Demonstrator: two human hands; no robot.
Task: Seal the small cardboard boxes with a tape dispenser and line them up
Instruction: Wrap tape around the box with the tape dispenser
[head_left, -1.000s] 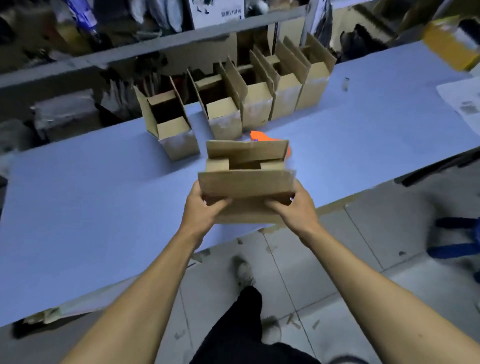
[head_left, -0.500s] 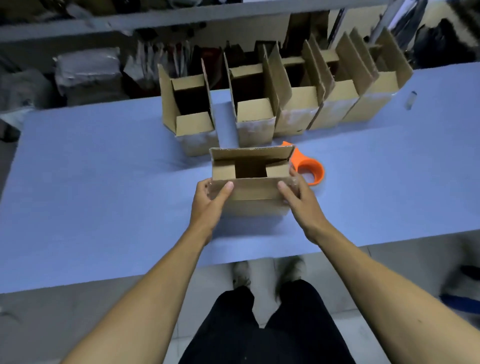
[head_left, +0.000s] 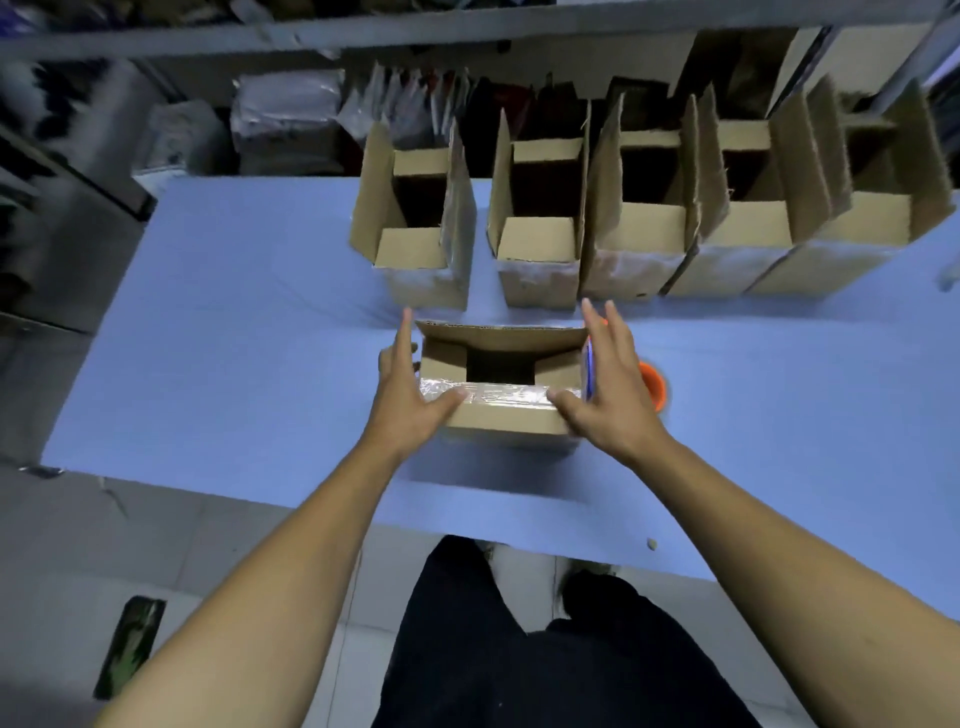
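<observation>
- Left hand (head_left: 410, 400) flat against the left side of the near box (head_left: 501, 415), fingers straight and pointing up-frame, thumb laid across the taped near flap. Nothing curled round the cardboard.
- Right hand (head_left: 613, 395) mirrors it on the box's right side — fingers straight, spread a little, thumb resting on the same taped flap. Grip is a two-palm press, not a pinch.
- Near box sits at centre frame on the blue table (head_left: 208, 364), top open: far flap upright, dark square opening in the middle, shiny clear tape along the near flap.
- Orange tape dispenser (head_left: 653, 387) just right of the box, mostly hidden behind the right hand; only a curved orange edge shows.
- Row of open boxes (head_left: 634, 260) along the table's far edge, upper centre to upper right, flaps standing up, sides touching or nearly so. Tape sheen on their lower fronts.
- One separate box (head_left: 415, 249) stands apart at the left end of that row, a gap of blue between it and the next.
- Shelf (head_left: 467, 31) across the top of the frame, with packaged goods (head_left: 285, 124) beneath it in the upper left — blurred.
- Person's dark trousers (head_left: 519, 649) at bottom centre over a pale tiled floor (head_left: 234, 571).
</observation>
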